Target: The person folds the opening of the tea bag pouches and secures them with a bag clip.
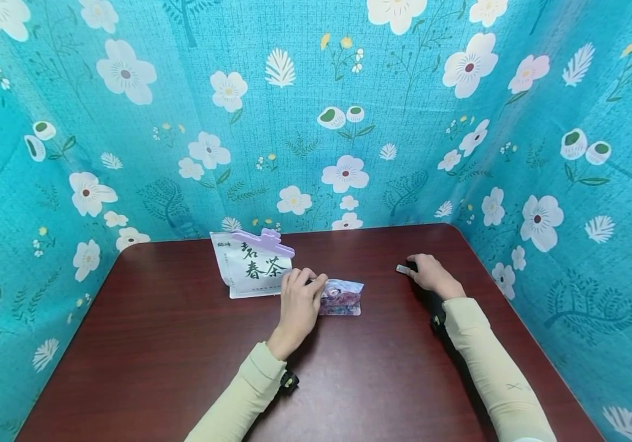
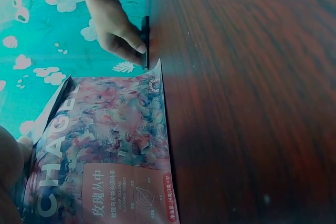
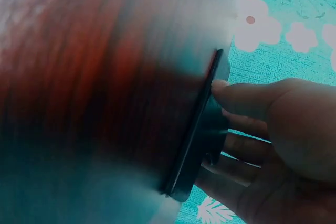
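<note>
My left hand (image 1: 300,301) pinches the upper edge of a small pink-and-blue patterned tea pouch (image 1: 342,297), which stands on the table. In the left wrist view the front of the pouch (image 2: 115,129) shows large white letters and a pink label, with my left thumb (image 2: 23,148) at its top edge. Off to the right, my right hand (image 1: 432,274) holds a long dark bag clip (image 3: 199,129) between thumb and fingers, close over the tabletop. A pale end of this clip (image 1: 403,269) shows in the head view.
Behind my left hand stands a white tea bag (image 1: 255,273) with black characters, a purple clip (image 1: 265,242) across its top. The dark red wooden table (image 1: 145,344) meets a blue flowered cloth (image 1: 305,141) at its back and sides.
</note>
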Demonstrator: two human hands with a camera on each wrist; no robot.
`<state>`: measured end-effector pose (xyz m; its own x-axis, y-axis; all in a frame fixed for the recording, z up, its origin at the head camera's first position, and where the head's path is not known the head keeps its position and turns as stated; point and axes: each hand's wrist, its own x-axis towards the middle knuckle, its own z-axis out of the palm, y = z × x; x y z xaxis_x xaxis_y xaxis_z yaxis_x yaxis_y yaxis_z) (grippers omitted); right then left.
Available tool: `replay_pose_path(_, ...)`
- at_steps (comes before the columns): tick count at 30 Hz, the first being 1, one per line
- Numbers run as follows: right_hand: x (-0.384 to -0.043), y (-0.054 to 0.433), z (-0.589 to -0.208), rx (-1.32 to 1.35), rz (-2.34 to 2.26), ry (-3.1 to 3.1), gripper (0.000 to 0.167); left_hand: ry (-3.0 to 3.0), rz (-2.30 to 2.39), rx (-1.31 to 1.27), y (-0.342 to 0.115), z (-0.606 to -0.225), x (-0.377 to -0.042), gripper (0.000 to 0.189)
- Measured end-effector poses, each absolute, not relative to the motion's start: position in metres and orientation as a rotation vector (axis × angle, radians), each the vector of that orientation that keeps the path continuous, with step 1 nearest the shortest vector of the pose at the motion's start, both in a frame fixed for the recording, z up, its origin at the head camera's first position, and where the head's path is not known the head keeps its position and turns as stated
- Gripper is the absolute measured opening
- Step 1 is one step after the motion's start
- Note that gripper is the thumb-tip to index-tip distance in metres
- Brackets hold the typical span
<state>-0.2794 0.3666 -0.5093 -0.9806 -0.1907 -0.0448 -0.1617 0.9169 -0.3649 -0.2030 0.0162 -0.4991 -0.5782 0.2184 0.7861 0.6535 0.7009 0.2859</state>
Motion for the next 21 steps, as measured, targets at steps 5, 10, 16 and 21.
replay_pose_path(5,-0.278,0.369,-0.509,-0.301,-0.571,3.011,0.037,-2.134,-0.734,-0.664,0.016,-0.499,-0.204,0.008)
replay_pose_path(10,-0.276,0.371,-0.506,-0.288,-0.641,3.010,0.038,-2.158,-0.729,-0.671,0.015,-0.496,-0.203,0.012)
replay_pose_path(16,-0.273,0.373,-0.504,-0.277,-0.701,3.016,0.040,-2.160,-0.723,-0.668,0.015,-0.495,-0.202,0.012)
replay_pose_path(21,-0.268,0.372,-0.499,-0.270,-0.796,3.027,0.045,-2.155,-0.730,-0.665,0.016,-0.498,-0.201,0.010)
